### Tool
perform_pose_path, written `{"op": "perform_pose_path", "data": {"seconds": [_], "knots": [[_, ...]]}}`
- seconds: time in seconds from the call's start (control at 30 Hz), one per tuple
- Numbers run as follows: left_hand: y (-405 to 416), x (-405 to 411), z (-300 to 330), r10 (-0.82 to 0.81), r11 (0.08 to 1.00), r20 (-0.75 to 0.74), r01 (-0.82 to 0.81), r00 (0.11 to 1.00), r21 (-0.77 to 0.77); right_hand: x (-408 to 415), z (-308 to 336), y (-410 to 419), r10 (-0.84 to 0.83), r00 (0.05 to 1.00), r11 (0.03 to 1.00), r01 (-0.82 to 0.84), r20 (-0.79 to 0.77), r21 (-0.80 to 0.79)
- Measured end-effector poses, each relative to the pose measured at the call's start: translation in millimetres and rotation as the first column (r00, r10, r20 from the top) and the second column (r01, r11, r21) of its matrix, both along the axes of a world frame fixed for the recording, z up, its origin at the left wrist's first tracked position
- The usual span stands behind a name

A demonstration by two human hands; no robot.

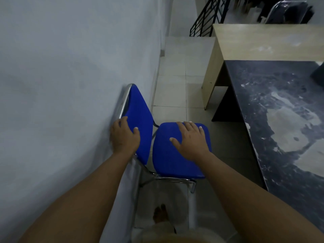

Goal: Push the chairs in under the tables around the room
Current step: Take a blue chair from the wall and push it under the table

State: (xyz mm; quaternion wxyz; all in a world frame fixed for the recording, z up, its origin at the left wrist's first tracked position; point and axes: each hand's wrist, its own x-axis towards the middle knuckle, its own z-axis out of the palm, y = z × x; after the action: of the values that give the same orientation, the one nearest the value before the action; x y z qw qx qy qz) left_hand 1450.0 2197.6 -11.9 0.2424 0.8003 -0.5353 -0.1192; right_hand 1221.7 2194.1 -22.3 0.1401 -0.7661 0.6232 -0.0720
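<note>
Now left hand grips backrest, right hand flat.

The blue padded chair with a chrome tube frame stands with its backrest against the pale grey wall on the left, leaving no gap there. To the right, a strip of white tiled floor runs open toward the far side. The dark marbled table and the light wooden desk beyond it bound that strip on the right.
</note>
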Motion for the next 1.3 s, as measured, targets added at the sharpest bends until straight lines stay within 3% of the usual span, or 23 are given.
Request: {"op": "perform_pose_path", "data": {"seconds": [0.2, 0.33, 0.43, 0.67, 1.3], "knots": [[-24.2, -7.6, -2.7, 0.099, 0.987, 0.224, -0.125, 0.969, 0.104, -13.3, -6.2, -25.5, -0.009, 1.000, 0.999, 0.009, -0.001, 0.033], [-32.5, -14.9, -5.4, 0.296, 0.941, 0.098, -0.308, 0.950, 0.139, -27.1, -7.1, -36.2, -0.003, 1.000, 0.999, 0.003, -0.003, 0.034], [-38.2, -14.2, -4.8, 0.358, 0.917, 0.020, -0.356, 0.933, 0.179, -37.9, -11.0, -42.9, -0.004, 1.000, 0.999, 0.004, -0.012, 0.035], [-49.6, -22.4, -2.7, 0.382, 0.836, 0.089, -0.385, 0.920, 0.391, -54.8, -24.6, -44.7, -0.003, 1.000, 0.994, 0.001, 0.009, 0.112], [-20.9, -77.5, -3.7, 0.423, 0.835, -0.034, -0.374, 0.906, 0.404, -71.5, -25.2, -44.6, 0.033, 0.999, 0.991, -0.038, 0.043, 0.127]]}}
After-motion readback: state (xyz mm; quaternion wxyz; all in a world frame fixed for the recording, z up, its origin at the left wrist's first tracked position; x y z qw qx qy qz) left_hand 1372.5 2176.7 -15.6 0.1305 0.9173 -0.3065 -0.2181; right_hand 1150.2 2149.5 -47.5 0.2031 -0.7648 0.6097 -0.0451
